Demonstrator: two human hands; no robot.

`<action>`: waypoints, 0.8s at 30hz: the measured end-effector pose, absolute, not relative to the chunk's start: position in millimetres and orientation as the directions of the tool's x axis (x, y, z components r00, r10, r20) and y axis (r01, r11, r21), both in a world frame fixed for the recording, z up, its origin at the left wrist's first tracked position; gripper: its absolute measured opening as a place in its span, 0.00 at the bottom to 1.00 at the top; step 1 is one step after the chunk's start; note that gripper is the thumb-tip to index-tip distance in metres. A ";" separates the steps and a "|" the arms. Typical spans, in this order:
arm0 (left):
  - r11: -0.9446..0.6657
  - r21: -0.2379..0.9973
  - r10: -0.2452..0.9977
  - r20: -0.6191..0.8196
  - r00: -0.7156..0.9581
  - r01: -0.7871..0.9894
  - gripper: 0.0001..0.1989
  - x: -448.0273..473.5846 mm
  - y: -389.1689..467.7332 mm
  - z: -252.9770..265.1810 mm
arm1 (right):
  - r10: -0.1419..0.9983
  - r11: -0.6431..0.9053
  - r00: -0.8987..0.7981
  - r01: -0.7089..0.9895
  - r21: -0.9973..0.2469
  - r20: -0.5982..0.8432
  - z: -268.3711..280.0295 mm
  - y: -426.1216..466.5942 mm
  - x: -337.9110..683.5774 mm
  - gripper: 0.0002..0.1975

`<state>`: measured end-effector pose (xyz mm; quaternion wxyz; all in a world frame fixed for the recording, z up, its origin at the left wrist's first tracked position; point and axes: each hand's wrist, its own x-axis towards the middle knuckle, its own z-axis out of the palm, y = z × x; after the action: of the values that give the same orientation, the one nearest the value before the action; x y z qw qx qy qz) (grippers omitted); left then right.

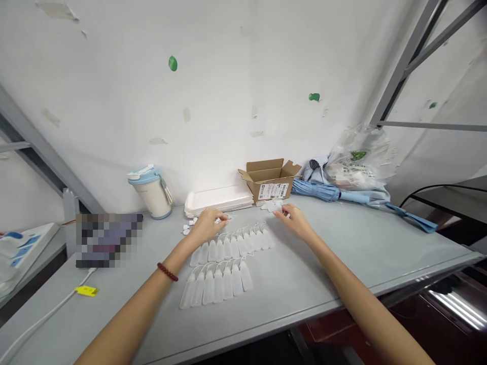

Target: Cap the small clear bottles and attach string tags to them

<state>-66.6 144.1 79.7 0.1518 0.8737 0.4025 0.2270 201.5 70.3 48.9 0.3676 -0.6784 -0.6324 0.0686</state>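
My left hand [208,224] is over the table behind the rows of pouches, with thumb and fingertips pinched together. A thin pale strand shows at its fingertips, but what they hold is too small to make out. To the right, my right hand [293,220] pinches the edge of a small white flat piece [272,206] in front of the cardboard box. Between my arms, several translucent white tube-like pouches [218,288] with thin looped strings lie in a front row. Another row of similar pouches [232,247] lies behind. Small white parts [186,228] are partly hidden by my left hand.
A stack of white trays [216,197] and an open cardboard box [271,185] stand by the wall. A lidded cup [152,195] is at left, near a blurred-out dark object [108,241] and white cable [49,317]. Blue umbrella [319,190] and plastic bag [359,165] lie right.
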 end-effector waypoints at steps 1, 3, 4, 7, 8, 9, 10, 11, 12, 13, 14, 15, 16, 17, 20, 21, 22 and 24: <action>-0.628 0.485 0.775 0.313 0.549 0.609 0.10 -67.3 138.6 80.8 | 0.897 0.121 0.180 0.779 -0.615 0.405 52.0 61.2 191.8 0.18; -0.627 0.544 0.776 0.368 0.513 0.558 0.09 -68.7 127.4 81.6 | 0.901 0.248 0.079 0.713 -0.656 0.426 56.2 41.1 168.9 0.17; -0.629 0.563 0.774 0.387 0.501 0.537 0.08 -69.0 122.2 81.5 | 0.907 0.299 0.010 0.690 -0.659 0.422 56.9 31.5 157.2 0.16; -0.632 0.609 0.769 0.415 0.487 0.480 0.07 -67.5 108.2 80.4 | 0.913 0.378 -0.145 0.649 -0.660 0.381 54.7 11.5 130.4 0.12; -0.633 0.621 0.766 0.420 0.487 0.462 0.06 -66.1 103.8 79.8 | 0.912 0.389 -0.168 0.642 -0.661 0.373 53.1 8.4 125.5 0.11; -0.640 0.625 0.760 0.428 0.489 0.447 0.06 -64.5 99.5 79.0 | 0.913 0.391 -0.180 0.639 -0.663 0.366 51.3 6.8 122.6 0.11; -0.653 0.622 0.748 0.442 0.496 0.431 0.06 -62.6 95.2 78.0 | 0.916 0.387 -0.180 0.637 -0.667 0.359 49.7 6.2 121.4 0.13; -0.672 0.611 0.731 0.461 0.503 0.417 0.05 -60.6 91.1 76.8 | 0.919 0.378 -0.171 0.635 -0.673 0.355 48.4 6.2 121.4 0.14; -0.693 0.595 0.713 0.482 0.508 0.408 0.05 -58.5 87.2 75.4 | 0.923 0.367 -0.156 0.634 -0.680 0.353 47.5 6.4 122.0 0.14; -0.712 0.575 0.696 0.505 0.510 0.402 0.05 -56.5 83.6 73.9 | 0.925 0.357 -0.139 0.633 -0.687 0.353 47.1 6.4 122.7 0.15; -0.729 0.554 0.681 0.530 0.506 0.401 0.06 -54.5 80.5 72.4 | 0.926 0.352 -0.125 0.630 -0.692 0.357 47.1 6.1 123.2 0.15; -0.744 0.534 0.667 0.552 0.500 0.402 0.06 -52.7 77.9 71.0 | 0.925 0.353 -0.120 0.626 -0.695 0.362 47.4 5.4 123.1 0.15; -0.756 0.517 0.655 0.572 0.494 0.403 0.06 -51.1 75.8 69.7 | 0.922 0.359 -0.121 0.623 -0.695 0.369 47.8 4.4 122.4 0.16; -0.766 0.501 0.643 0.588 0.491 0.403 0.06 -49.9 74.3 68.8 | 0.918 0.368 -0.126 0.621 -0.692 0.376 48.3 3.3 121.4 0.16; -0.786 0.476 0.618 0.608 0.499 0.395 0.06 -48.7 72.4 68.7 | 0.911 0.386 -0.141 0.619 -0.684 0.386 49.2 0.5 117.5 0.16; -0.786 0.479 0.618 0.606 0.501 0.391 0.06 -48.9 72.4 69.4 | 0.912 0.384 -0.138 0.621 -0.683 0.387 49.1 0.1 116.6 0.16; -0.783 0.487 0.622 0.601 0.501 0.387 0.06 -49.3 72.5 70.4 | 0.914 0.378 -0.133 0.625 -0.683 0.384 48.8 0.1 116.2 0.16; -0.772 0.515 0.635 0.584 0.505 0.374 0.06 -50.5 72.5 72.7 | 0.919 0.360 -0.122 0.641 -0.678 0.374 47.4 0.9 116.7 0.15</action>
<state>-50.5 72.5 72.7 0.1632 0.8521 0.2959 0.3997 116.7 0.9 47.4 0.3892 -0.5365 -0.7272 0.1789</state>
